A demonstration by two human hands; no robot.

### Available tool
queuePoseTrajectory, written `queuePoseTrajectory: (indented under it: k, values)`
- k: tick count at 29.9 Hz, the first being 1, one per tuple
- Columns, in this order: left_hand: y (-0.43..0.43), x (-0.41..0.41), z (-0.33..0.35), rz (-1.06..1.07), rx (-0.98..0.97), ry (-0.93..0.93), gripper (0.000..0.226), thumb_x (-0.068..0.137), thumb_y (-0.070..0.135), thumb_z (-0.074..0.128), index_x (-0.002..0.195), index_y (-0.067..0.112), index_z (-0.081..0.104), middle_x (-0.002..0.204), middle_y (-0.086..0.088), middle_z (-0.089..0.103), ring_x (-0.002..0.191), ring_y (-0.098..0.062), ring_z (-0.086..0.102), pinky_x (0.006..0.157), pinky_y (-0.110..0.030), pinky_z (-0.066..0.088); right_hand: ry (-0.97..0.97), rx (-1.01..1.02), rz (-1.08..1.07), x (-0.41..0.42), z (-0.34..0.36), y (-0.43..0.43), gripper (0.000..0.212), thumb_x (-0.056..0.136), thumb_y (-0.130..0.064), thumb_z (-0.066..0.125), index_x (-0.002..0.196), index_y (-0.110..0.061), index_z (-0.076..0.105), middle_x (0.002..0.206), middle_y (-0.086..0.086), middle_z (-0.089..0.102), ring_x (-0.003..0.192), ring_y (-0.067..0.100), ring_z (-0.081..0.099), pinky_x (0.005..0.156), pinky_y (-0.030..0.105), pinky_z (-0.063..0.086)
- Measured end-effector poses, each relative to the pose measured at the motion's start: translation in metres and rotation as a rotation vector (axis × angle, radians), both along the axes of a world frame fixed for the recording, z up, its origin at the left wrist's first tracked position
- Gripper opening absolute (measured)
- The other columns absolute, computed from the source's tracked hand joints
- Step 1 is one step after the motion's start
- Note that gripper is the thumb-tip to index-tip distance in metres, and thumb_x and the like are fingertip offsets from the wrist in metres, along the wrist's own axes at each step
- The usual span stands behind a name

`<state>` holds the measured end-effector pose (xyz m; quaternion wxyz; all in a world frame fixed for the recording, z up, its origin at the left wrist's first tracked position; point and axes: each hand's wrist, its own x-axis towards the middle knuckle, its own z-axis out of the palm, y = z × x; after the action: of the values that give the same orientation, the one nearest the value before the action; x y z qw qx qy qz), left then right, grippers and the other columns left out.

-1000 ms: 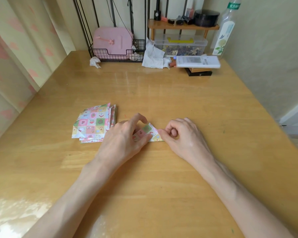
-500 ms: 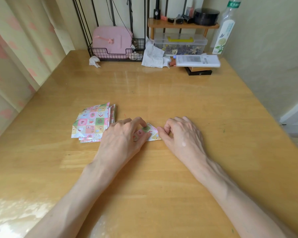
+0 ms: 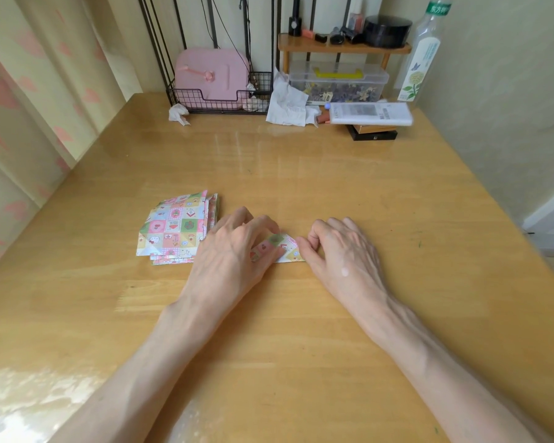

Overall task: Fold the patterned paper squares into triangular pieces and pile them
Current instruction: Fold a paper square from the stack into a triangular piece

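Patterned paper piece (image 3: 287,251): small, part-folded, with a peaked top edge. It lies flat on the wooden table (image 3: 285,330) directly between the two hands.

Left hand (image 3: 231,254): it covers the left half of the piece, fingers bent over its far edge and thumb laid across its face, holding it down.

Right hand (image 3: 339,251): its thumb tip meets the right corner of the piece with the index finger curled close above. We read this as a pinch along the crease. Contact on the underside is hidden.

Stack of patterned squares (image 3: 173,228): just beyond the left hand's outer side, several sheets, unevenly aligned. The top sheet looks roughly square with a small corner turned up. We cannot tell whether these are fresh or already worked.

Progress, our judgement: one piece is mid-fold and no separate pile of finished triangles is visible. We take most of the folding, and all of the piling, as yet to be done.

Far edge of the table, well away from both hands: a wire basket (image 3: 218,102) with a pink case (image 3: 210,75), a crumpled tissue (image 3: 179,113), a clear plastic box (image 3: 336,83) and a bottle (image 3: 422,59).
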<state>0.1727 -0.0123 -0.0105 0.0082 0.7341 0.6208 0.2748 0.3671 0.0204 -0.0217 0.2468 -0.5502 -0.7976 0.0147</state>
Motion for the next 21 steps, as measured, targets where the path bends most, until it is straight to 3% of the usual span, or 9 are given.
queuePoseTrajectory:
  k: [5,12,21]
  values:
    - [0.003,0.001,0.000,-0.120,-0.048,-0.079,0.001,0.092,0.035,0.072,0.092,0.034,0.072,0.076,0.011,0.055,0.072,-0.013,0.054,0.065,-0.034,0.047,-0.009,0.001,-0.007,0.000,-0.002,0.001,0.036,0.095,-0.046,0.058,0.072,-0.024,0.042,0.071,-0.005,0.051,0.079,0.022,0.049,0.063,0.031,0.029]
    - [0.008,-0.010,0.001,-0.181,-0.149,-0.154,0.013,0.089,0.029,0.077,0.099,0.038,0.075,0.079,0.016,0.059,0.073,-0.004,0.056,0.066,-0.025,0.044,0.002,0.013,-0.012,0.001,-0.002,0.000,0.035,0.093,-0.048,0.056,0.071,-0.024,0.044,0.069,-0.005,0.052,0.075,0.022,0.048,0.064,0.031,0.028]
    - [0.007,-0.012,0.003,-0.190,-0.193,-0.161,0.014,0.090,0.028,0.076,0.100,0.038,0.075,0.080,0.019,0.059,0.075,-0.003,0.057,0.068,-0.027,0.046,-0.009,-0.034,-0.012,0.000,0.000,0.002,0.035,0.095,-0.047,0.057,0.073,-0.022,0.046,0.073,-0.004,0.053,0.080,0.022,0.048,0.066,0.032,0.031]
